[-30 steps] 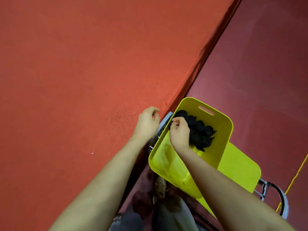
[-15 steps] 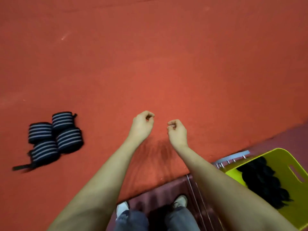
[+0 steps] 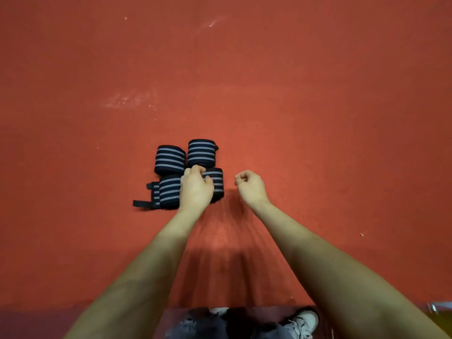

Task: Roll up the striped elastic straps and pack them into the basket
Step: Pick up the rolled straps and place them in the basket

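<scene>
Warm even light; soft arm shadows near edge; wide-angle bowing; slight blur.

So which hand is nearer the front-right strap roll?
Left. The left hand lies over the front-right strap roll, fingers curled at its top edge. The right hand hangs loosely curled off to the roll's right, apart from it.
</scene>
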`<state>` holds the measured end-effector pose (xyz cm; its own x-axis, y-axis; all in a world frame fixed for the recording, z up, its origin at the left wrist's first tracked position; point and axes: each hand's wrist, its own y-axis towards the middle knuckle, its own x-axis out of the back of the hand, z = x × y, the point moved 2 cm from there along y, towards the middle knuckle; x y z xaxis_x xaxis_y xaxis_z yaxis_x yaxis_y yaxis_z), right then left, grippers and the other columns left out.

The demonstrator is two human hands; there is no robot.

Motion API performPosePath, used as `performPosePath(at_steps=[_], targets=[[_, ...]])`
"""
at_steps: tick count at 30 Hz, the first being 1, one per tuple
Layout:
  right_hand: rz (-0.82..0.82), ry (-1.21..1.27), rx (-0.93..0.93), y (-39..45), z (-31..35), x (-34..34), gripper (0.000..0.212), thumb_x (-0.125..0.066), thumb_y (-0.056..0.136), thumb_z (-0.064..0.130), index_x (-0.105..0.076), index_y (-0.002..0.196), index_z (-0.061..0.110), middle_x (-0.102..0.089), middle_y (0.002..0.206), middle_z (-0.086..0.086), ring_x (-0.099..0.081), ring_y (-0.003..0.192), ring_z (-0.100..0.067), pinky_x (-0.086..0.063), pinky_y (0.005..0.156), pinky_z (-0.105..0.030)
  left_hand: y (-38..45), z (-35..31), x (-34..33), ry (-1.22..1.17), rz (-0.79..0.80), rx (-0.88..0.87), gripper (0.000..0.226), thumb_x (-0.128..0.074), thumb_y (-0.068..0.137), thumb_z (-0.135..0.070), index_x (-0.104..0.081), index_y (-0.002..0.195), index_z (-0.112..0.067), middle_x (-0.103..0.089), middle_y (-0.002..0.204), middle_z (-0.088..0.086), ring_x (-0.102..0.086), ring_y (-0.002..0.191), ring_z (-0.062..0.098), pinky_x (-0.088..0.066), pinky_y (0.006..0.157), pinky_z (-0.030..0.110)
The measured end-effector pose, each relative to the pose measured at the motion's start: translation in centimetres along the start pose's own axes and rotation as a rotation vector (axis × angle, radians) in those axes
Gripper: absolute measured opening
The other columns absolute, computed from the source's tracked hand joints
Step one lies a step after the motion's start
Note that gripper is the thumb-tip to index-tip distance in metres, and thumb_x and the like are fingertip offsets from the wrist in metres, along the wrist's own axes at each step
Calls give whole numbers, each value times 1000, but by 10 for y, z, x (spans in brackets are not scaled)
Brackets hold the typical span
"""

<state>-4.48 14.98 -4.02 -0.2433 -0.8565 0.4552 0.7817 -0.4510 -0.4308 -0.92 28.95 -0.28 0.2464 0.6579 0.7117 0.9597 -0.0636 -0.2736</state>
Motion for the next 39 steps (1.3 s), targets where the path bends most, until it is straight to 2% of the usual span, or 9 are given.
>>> performPosePath(at_steps=[3, 9, 14, 20, 23, 28, 34, 37, 39], targets=[[90, -111, -46, 14, 7, -38, 34, -57, 93, 19, -57, 119, -3, -63, 120, -20, -57, 114, -33, -40, 92, -31, 19, 38, 11, 207, -55, 145, 42, -52, 92, -23, -43, 128, -4, -40, 133, 17, -36, 126, 36, -30, 104, 43], [143, -166, -73, 31, 1, -93, 59, -71, 83, 38, -51, 124, 1, -60, 123, -16, -56, 115, -31, -45, 95, -33, 50, 103, 10, 268, 4, 383, 75, -52, 89, -50, -25, 141, -4, -31, 142, 19, -32, 129, 39, -28, 106, 49], [120, -81, -82, 36, 4, -104, 63, -79, 77, 30, -45, 121, 1, -59, 117, -9, -59, 109, -24, -44, 83, -24, 59, 128, 2, 267, 102, 401, 79, -39, 84, -69, -23, 141, -17, -27, 146, 23, -27, 133, 40, -21, 109, 53], [139, 39, -72, 27, 5, -105, 56, -80, 76, 20, -33, 107, 13, -58, 105, -2, -60, 97, -18, -48, 90, -31, 60, 135, 9, 58, 103, 339, 71, -53, 82, -63, -30, 131, -17, -31, 139, 14, -29, 130, 35, -25, 106, 51], [140, 130, -71, 21, 3, -106, 56, -79, 76, 14, -32, 108, 13, -59, 103, -1, -61, 94, -17, -49, 88, -30, 61, 140, 14, -81, 105, 308, 67, -64, 79, -56, -36, 127, -20, -42, 132, 10, -38, 125, 33, -32, 106, 50], [132, 197, -123, 13, -4, -103, 60, -80, 75, 9, -32, 111, 13, -58, 98, 1, -60, 85, -10, -47, 78, -22, 57, 128, 16, -3, 58, 158, 57, -67, 77, -49, -38, 119, -23, -61, 117, 0, -53, 113, 25, -24, 97, 41], [85, 232, -153, -4, -19, -96, 60, -78, 75, 8, -32, 113, 14, -58, 97, 0, -61, 84, -10, -48, 70, -18, 34, 122, 5, -148, 76, 126, 54, -72, 78, -35, -36, 115, -21, -45, 120, 2, -49, 110, 20, -30, 107, 49], [48, 235, -158, -14, -26, -88, 59, -77, 76, 9, -33, 114, 15, -57, 94, 4, -60, 81, -6, -47, 66, -14, 22, 113, 3, -84, 88, 111, 54, -72, 80, -35, -36, 118, -22, -37, 121, 5, -44, 105, 25, -30, 106, 44], [15, 232, -149, -23, -31, -79, 57, -77, 76, 10, -34, 114, 16, -57, 91, 7, -58, 79, -2, -45, 64, -13, 11, 106, -1, -74, 67, 75, 52, -72, 80, -33, -37, 117, -21, -40, 120, 6, -46, 105, 27, -29, 102, 39]])
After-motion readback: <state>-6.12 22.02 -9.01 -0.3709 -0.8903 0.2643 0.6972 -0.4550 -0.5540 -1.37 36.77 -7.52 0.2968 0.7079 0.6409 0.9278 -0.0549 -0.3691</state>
